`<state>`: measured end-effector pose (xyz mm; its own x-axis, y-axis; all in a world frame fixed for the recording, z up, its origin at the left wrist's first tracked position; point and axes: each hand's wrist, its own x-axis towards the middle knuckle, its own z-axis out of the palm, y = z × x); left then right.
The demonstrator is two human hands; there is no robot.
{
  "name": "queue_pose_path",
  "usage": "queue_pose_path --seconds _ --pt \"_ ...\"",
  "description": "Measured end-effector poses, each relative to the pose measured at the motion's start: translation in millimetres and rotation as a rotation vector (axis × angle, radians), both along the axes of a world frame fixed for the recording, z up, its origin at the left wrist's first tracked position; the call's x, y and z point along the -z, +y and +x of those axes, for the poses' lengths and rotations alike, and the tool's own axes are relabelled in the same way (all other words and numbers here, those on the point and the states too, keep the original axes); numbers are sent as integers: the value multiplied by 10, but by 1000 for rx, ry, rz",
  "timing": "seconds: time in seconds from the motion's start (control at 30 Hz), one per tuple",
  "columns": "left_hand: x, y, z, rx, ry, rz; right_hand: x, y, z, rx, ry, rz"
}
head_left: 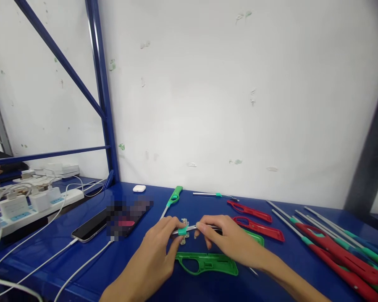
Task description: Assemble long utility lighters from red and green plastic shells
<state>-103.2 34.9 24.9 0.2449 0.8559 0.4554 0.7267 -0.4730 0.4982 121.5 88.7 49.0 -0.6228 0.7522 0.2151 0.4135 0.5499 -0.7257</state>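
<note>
**Over the blue tabletop, two hands on one tube**

Just above the tabletop, near its middle, the left hand and right hand meet on a thin metal tube held roughly level. The left fingers pinch the tube at its teal collar. The right fingers are closed on the tube just beside that. A small metal clip sits at the collar, between the two sets of fingertips; how it is fixed there cannot be told.

Directly below the hands a green shell lies flat. A second green shell shows partly behind the right hand. Beyond the right hand lie two red shells, one behind the other, apart from the hands. Further back, near the wall, are a green lighter and a loose rod with its own teal collar.

At the far right, more rods and red and green shells form a pile. To the left lie a phone with a white cable plugged in, a white case, and a power strip carrying chargers. A blue frame stands against the wall at the left.
</note>
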Motion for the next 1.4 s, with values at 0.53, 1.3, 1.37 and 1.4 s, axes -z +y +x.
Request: queue_pose_path --seconds 0.53,1.3,1.37,1.4 --pt "-155 -78 -312 -34 144 -324 212 -60 -134 -8 -96 177" --pt "-246 -112 -286 -117 261 -431 411 -123 -285 -3 -140 196" --pt "-255 -111 -276 -112 260 -425 418 -125 -285 8 -152 211" --pt "-251 -105 -276 -105 257 -418 423 -126 -285 11 -158 221"
